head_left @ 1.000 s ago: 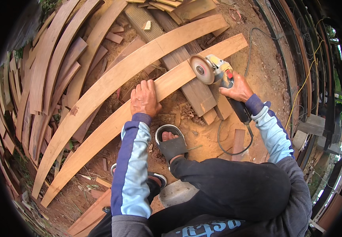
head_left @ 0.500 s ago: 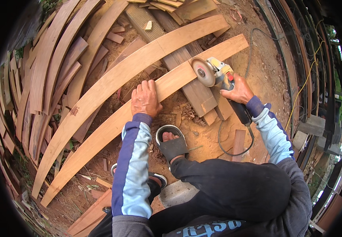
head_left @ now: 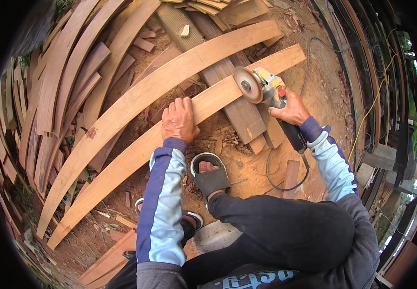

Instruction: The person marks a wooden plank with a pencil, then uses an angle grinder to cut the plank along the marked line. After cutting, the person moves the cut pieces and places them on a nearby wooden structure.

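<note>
A long curved wooden plank (head_left: 126, 164) runs from the lower left to the upper right in front of me. My left hand (head_left: 179, 120) is wrapped over it near its middle, fingers on the far edge. In my right hand (head_left: 291, 109) is an angle grinder (head_left: 292, 135), gripped by its dark body. The grinder's round disc (head_left: 248, 85) is at the plank's near edge, right of my left hand; whether it touches the wood I cannot tell. A second curved plank (head_left: 136, 103) lies just beyond, almost alongside.
Thick timber beams (head_left: 239, 113) lie crosswise under the planks. Many curved boards (head_left: 68, 62) are piled at the left. The grinder's cord (head_left: 288, 189) loops over the dirt by a small wood offcut (head_left: 291, 174). My sandalled foot (head_left: 210, 174) is close to the plank.
The view has shifted very slightly. Both hands, the plank and the grinder keep nearly the same positions, with no grip changed.
</note>
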`<action>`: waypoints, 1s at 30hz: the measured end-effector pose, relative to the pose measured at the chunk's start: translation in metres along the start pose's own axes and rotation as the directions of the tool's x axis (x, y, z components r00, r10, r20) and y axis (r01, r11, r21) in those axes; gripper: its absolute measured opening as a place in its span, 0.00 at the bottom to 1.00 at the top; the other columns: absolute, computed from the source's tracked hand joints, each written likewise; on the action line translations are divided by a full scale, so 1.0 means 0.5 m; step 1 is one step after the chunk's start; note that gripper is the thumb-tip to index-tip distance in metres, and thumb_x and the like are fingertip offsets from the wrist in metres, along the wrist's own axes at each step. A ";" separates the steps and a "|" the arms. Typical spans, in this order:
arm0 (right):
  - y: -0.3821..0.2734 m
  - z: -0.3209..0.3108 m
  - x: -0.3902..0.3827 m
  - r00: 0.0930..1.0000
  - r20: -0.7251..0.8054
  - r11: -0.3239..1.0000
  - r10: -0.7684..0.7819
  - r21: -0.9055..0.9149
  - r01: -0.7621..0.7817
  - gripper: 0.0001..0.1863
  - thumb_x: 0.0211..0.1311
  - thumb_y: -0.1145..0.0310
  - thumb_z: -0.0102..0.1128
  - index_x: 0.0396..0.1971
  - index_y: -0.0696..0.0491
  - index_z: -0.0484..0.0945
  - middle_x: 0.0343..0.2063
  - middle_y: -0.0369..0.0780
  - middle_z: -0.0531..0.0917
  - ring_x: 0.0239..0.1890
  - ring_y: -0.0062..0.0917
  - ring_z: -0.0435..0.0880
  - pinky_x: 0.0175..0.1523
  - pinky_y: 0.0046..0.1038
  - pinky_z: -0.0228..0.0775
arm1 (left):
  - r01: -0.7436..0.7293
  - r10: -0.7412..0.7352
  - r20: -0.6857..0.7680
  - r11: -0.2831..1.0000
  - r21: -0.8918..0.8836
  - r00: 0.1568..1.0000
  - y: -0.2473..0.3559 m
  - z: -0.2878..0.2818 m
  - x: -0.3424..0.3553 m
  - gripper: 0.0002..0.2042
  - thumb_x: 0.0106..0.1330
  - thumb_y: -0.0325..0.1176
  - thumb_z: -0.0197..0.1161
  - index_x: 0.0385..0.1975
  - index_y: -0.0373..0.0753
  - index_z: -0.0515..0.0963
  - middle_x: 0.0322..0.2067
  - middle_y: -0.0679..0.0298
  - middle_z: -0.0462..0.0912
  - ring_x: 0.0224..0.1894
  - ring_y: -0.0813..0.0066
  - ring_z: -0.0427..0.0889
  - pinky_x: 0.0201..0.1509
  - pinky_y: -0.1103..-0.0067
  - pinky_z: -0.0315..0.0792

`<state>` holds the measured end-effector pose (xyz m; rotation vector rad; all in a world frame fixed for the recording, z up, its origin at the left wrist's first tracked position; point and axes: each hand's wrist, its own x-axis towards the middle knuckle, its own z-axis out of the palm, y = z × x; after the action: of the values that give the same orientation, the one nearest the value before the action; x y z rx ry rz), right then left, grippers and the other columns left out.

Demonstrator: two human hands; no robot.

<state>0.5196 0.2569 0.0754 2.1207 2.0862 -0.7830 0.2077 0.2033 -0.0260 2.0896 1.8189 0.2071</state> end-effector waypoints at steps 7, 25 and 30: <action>-0.008 -0.001 0.004 1.000 -0.007 1.000 0.005 -0.018 -0.005 0.31 0.39 0.57 0.71 0.35 0.70 0.73 0.31 0.59 0.81 0.35 0.45 0.83 0.42 0.39 0.75 | -0.005 0.005 -0.001 1.000 0.001 1.000 -0.001 -0.001 -0.001 0.29 0.38 0.35 0.76 0.41 0.40 0.67 0.38 0.59 0.73 0.43 0.61 0.77 0.47 0.70 0.71; -0.025 -0.007 0.013 1.000 0.009 1.000 0.014 -0.013 -0.014 0.32 0.39 0.58 0.71 0.37 0.70 0.73 0.32 0.59 0.81 0.37 0.45 0.84 0.44 0.38 0.75 | -0.008 0.008 0.002 1.000 -0.006 1.000 -0.002 -0.001 -0.001 0.29 0.39 0.35 0.75 0.42 0.39 0.68 0.38 0.58 0.73 0.44 0.61 0.77 0.48 0.70 0.71; -0.025 -0.006 0.014 1.000 0.006 1.000 -0.001 0.002 0.001 0.32 0.39 0.58 0.71 0.37 0.70 0.74 0.32 0.59 0.81 0.37 0.44 0.84 0.44 0.37 0.75 | 0.000 0.000 0.007 1.000 0.014 1.000 -0.001 0.001 0.000 0.29 0.38 0.35 0.75 0.41 0.39 0.68 0.38 0.59 0.73 0.44 0.62 0.77 0.47 0.70 0.71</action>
<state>0.5085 0.2656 0.0788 2.1161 2.0846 -0.7913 0.2076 0.2034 -0.0268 2.0973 1.8206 0.1871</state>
